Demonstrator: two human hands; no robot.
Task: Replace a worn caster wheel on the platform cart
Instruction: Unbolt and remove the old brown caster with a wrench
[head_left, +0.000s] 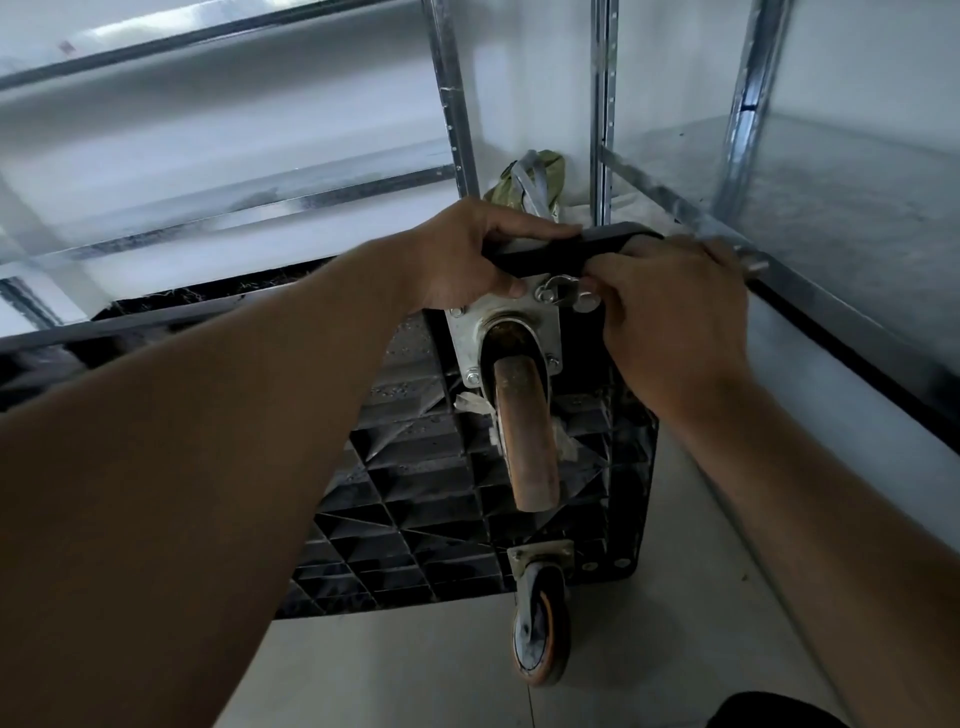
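The black platform cart (415, 483) stands tipped on its edge, its ribbed underside facing me. A worn brown caster wheel (525, 436) hangs from a silver mounting plate (465, 332) near the cart's top edge. A second caster (540, 623) with an orange-rimmed wheel sits at the bottom by the floor. My left hand (462, 254) grips the cart's upper edge beside the plate. My right hand (670, 312) reaches to the plate's top bolts and pinches a small metal wrench (563, 288) there; its fingertips are partly hidden.
Metal shelving posts (602, 114) and shelf rails (727, 244) rise right behind the cart. A green bundle with grey straps (530, 182) lies between the posts. Pale floor tiles (415, 665) spread below, and a dark knee (769, 712) shows at the bottom right.
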